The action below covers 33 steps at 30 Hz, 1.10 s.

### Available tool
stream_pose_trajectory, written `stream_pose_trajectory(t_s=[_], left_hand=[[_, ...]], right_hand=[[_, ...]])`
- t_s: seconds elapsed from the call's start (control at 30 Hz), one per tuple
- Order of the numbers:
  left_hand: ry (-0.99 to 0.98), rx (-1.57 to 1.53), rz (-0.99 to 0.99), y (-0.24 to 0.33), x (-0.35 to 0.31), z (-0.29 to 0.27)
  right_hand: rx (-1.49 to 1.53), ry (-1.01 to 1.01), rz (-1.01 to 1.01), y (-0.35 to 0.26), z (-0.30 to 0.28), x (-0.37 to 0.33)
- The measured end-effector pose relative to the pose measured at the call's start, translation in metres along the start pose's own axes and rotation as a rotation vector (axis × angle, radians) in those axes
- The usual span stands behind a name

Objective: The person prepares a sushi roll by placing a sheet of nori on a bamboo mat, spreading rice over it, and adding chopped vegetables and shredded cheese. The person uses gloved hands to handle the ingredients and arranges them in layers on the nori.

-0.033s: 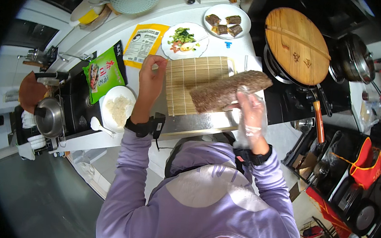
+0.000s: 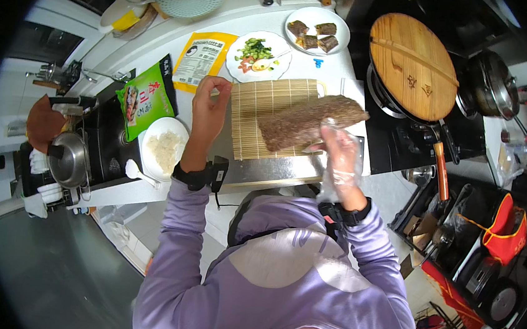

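Note:
My right hand (image 2: 341, 155), in a clear plastic glove, pinches a dark brown-green nori sheet (image 2: 311, 122) by its near edge. The sheet is held tilted over the right part of a bamboo rolling mat (image 2: 252, 119). My left hand (image 2: 209, 106) is bare, its fingers curled to a pinch at the mat's far left corner. Whether those fingertips grip the mat or something small is not clear. To the left of that hand stands a white bowl of rice (image 2: 166, 148). Beyond the mat is a white plate (image 2: 232, 61) with chopped green and pink pieces and a spoon.
Several cut nori-wrapped pieces lie on another plate (image 2: 318, 17). A yellow packet (image 2: 202, 62), a green bag (image 2: 145, 101) and a white rice paddle (image 2: 140, 174) are on the left. A wooden-lidded pan (image 2: 413, 65) stands on the stove at the right, its handle pointing toward me.
The nori sheet has shifted a little left and nearer to me, along with my right hand. My left hand keeps its place at the mat's corner.

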State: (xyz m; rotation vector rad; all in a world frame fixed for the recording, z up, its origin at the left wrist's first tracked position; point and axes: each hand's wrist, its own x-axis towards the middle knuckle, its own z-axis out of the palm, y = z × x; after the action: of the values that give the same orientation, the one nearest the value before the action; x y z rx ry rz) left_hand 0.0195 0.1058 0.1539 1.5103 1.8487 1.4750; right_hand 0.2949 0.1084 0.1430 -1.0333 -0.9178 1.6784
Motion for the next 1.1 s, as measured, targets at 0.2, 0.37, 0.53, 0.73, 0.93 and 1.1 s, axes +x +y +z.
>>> stream_pose_trajectory(t_s=[0.2, 0.37, 0.53, 0.73, 0.93, 1.1], left_hand=[[-0.165, 0.136, 0.168, -0.024, -0.030, 0.030], [-0.265, 0.335, 0.193, -0.060, -0.068, 0.076], [-0.264, 0.436, 0.287, -0.085, -0.082, 0.087], [-0.069, 0.508, 0.272, -0.087, -0.093, 0.075], [-0.001, 0.429, -0.307, -0.100, -0.140, 0.055], [0.077, 0.238, -0.396, -0.131, -0.159, 0.044]], right_hand=[[0.027, 0.127, 0.633, 0.095, 0.013, 0.012], [-0.078, -0.232, 0.861, 0.113, -0.004, 0.006], [-0.312, -0.347, 0.852, 0.095, -0.030, 0.013], [-1.110, 0.172, 0.284, 0.095, -0.073, 0.016], [-0.797, 0.256, 0.204, 0.132, -0.075, 0.020], [-0.549, 0.204, 0.110, 0.129, -0.069, 0.027]])
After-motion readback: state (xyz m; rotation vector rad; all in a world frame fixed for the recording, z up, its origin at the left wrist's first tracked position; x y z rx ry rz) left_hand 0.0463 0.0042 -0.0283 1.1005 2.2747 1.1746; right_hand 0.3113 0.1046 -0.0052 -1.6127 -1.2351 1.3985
